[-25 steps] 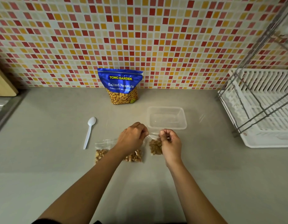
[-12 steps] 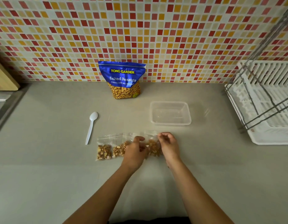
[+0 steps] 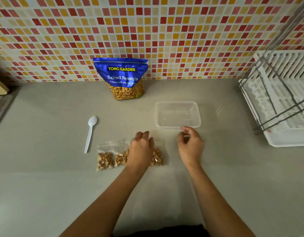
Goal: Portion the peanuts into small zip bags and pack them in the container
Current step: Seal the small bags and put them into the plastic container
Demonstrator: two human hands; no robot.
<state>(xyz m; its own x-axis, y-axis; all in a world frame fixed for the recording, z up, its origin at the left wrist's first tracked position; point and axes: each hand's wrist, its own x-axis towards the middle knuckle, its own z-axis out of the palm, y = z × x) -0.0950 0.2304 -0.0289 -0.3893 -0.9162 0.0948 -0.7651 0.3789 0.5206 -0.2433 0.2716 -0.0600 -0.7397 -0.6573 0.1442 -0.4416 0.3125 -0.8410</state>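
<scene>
Zip bags [image 3: 105,159] lying on bench [image 3: 45,185]; left hand [image 3: 141,151] covering some, grip impossible to tell; right hand [image 3: 190,147] hovering at 3 o'clock, grip loosely curled.

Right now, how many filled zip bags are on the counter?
3 show, in a row: the left bag near the spoon, the middle bag against it, the right bag beyond the left hand, which covers the gap and may hide a fourth.

Mid zip bags [image 3: 121,158] — partly under left hand [image 3: 141,151]; rack [image 3: 287,141] cropped rt.
</scene>
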